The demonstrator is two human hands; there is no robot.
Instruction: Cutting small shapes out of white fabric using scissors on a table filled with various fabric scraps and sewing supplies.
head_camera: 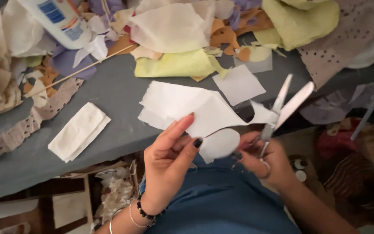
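Scissors cutting thin white fabric above the grey bench

Left hand [167, 158] fingers are pinching the limp white sheet [195, 110]; right hand [262, 162] fingers are gripping metal scissors [282, 108], blades spread, seemingly biting a rounded edge.

left hand [169, 156]: our fingers pinch shut, thumb under, index stretched straight up
right hand [262, 162]: our fingers curl closed, wrist angled inward toward the left

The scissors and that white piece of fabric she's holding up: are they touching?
Touching. The head view shows the open blades of the scissors meeting the right tip of the white fabric, which the left hand pinches while the right hand works the scissors.
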